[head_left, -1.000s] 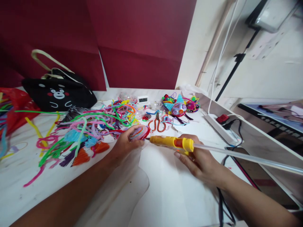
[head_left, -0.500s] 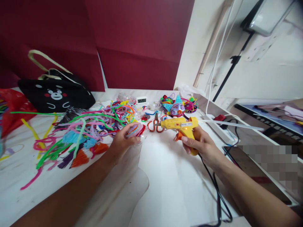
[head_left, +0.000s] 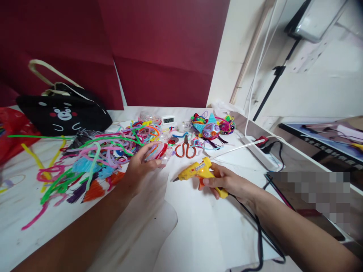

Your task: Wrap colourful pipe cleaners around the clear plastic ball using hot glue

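My left hand (head_left: 141, 162) is closed around a rounded craft piece (head_left: 156, 151), striped with colourful pipe cleaners and partly see-through; my fingers hide some of it. In my right hand (head_left: 224, 181) is a yellow hot glue gun (head_left: 195, 170), its dark nozzle pointing left and down, a little apart from the craft piece. One finger lies by its orange trigger. A clear glue stick (head_left: 235, 148) sticks out of its back. Behind the glue gun lie orange-handled scissors (head_left: 185, 149). Left of my left hand spreads a heap of pipe cleaners (head_left: 113, 145).
Finished-looking colourful pipe-cleaner crafts (head_left: 211, 128) stand at the back, right of a small digital clock (head_left: 168, 120). A black bag (head_left: 65, 113) sits at the back left. On the right are a power strip (head_left: 261, 154), a black cord (head_left: 259, 234) and a dark flat panel (head_left: 309, 211).
My right hand has lowered the glue gun toward me and left, tipping its nozzle down. My left hand still grips the craft piece, slightly shifted and turned.
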Tool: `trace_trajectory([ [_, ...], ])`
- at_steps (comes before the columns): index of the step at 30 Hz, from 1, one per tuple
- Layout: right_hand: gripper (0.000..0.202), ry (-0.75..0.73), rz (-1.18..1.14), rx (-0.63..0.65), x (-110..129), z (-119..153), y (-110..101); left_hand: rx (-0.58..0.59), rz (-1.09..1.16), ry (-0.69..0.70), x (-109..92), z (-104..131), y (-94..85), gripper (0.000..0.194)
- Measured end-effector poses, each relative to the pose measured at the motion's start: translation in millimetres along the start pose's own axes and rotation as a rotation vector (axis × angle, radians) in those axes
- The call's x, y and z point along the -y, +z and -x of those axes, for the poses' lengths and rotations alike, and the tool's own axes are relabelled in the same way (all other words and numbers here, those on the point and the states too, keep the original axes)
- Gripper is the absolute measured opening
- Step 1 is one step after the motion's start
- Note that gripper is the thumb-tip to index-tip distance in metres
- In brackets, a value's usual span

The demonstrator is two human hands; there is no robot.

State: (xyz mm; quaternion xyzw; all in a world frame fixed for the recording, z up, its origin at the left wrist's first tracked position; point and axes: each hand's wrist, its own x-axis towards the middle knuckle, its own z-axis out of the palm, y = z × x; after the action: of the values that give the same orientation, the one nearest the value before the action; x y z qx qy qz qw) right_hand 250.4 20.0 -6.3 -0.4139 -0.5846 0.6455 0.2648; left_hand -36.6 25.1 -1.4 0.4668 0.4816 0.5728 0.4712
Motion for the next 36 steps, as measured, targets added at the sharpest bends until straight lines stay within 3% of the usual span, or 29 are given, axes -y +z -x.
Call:
trace_trajectory([
  [7, 0.041, 0.064, -0.043, 0.079, 3.5, -1.2, 8.5, -0.005, -0.025, 0.012, 3.1, -0.9, 1.1, 0.079],
  [21, 0.024, 0.075, -0.158, 0.074, 8.7, -2.4, 12.9, 0.005, -0.04, -0.013, 5.6, -2.1, -2.3, 0.083],
  [26, 0.031, 0.056, -0.123, 0.012, 3.5, -4.7, 8.6, 0.001, -0.02, -0.018, 6.9, -1.5, -4.9, 0.077],
  [28, 0.035, 0.105, 0.026, -0.062, 0.0, -4.3, 5.8, 0.006, -0.017, -0.025, 8.2, -2.2, -6.4, 0.073],
  [33, 0.024, 0.041, 0.799, -0.269, -3.6, -1.3, 1.1, -0.01, -0.013, -0.06, 12.0, -5.2, -9.3, 0.072],
  [36, 0.03, 0.035, 0.952, -0.303, -3.1, -1.6, -0.7, -0.008, -0.029, -0.064, 13.1, -5.2, -9.9, 0.072],
])
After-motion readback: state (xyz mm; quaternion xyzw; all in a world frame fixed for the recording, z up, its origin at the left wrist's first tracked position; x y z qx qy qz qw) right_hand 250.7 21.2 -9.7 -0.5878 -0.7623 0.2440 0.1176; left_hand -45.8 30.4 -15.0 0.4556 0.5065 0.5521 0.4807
